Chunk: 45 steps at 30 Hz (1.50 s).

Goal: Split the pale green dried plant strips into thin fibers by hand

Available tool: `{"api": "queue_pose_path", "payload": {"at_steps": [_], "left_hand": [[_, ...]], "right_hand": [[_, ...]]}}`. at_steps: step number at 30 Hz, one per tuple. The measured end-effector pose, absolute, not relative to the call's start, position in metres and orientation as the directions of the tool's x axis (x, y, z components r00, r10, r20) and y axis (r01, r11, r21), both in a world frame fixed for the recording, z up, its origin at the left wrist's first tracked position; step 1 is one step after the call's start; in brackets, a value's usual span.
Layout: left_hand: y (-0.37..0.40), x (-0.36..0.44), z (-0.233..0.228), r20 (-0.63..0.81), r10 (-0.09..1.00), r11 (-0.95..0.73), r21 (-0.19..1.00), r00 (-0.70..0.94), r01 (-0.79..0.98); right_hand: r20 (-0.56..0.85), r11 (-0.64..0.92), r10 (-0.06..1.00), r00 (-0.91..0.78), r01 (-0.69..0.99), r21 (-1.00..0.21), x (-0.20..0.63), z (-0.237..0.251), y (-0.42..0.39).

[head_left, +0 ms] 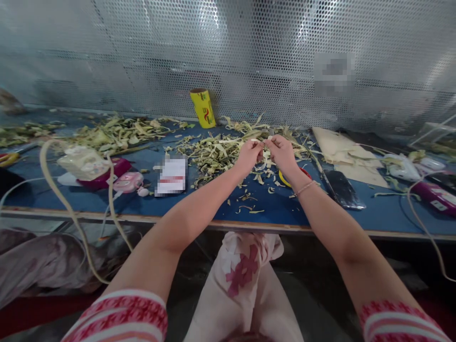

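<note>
- Pale green strip (262, 140) sits pinched between the left hand (249, 154) and right hand (281, 151), both closed on it above the blue tabletop's (278, 209) middle.
- Peeling looks underway; pulling the 2 grips apart seems next.
- Both arms reach forward, wrists nearly touching.
- Husk scraps (213, 154) lie around; a yellow roll (203, 108) stands at the far edge.

Blue table (278, 209), leaf scraps (213, 152), yellow roll (202, 108), phone (342, 189), cardboard (338, 147)
</note>
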<state>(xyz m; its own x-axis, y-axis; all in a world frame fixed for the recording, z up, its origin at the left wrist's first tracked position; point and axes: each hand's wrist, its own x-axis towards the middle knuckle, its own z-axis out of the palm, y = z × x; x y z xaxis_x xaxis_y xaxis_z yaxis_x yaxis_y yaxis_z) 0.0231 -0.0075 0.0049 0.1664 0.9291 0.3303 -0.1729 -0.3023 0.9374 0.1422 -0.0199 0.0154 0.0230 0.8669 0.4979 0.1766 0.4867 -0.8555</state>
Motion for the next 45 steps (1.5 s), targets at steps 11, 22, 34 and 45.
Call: {"api": "queue_pose_path", "payload": {"at_steps": [11,22,34,45], "left_hand": [[-0.019,0.015,0.015,0.372,0.895,-0.345,0.927,0.247,-0.148],[-0.017,0.008,0.013,0.497,0.847,-0.510,0.860,0.188,0.024],[-0.004,0.005,0.006,0.387,0.863,-0.355,0.922,0.323,-0.156],[-0.013,0.006,0.015,0.359,0.869,-0.413,0.905,0.340,0.101]], "right_hand": [[0.497,0.484,0.867,0.036,0.182,-0.856,0.151,0.013,-0.016],[0.409,0.410,0.912,-0.038,-0.003,-0.912,0.154,0.011,-0.009],[0.197,0.190,0.980,-0.041,-0.131,-0.973,0.151,0.018,-0.017],[0.138,0.127,0.988,-0.068,-0.147,-0.981,0.150,0.020,-0.017]]}}
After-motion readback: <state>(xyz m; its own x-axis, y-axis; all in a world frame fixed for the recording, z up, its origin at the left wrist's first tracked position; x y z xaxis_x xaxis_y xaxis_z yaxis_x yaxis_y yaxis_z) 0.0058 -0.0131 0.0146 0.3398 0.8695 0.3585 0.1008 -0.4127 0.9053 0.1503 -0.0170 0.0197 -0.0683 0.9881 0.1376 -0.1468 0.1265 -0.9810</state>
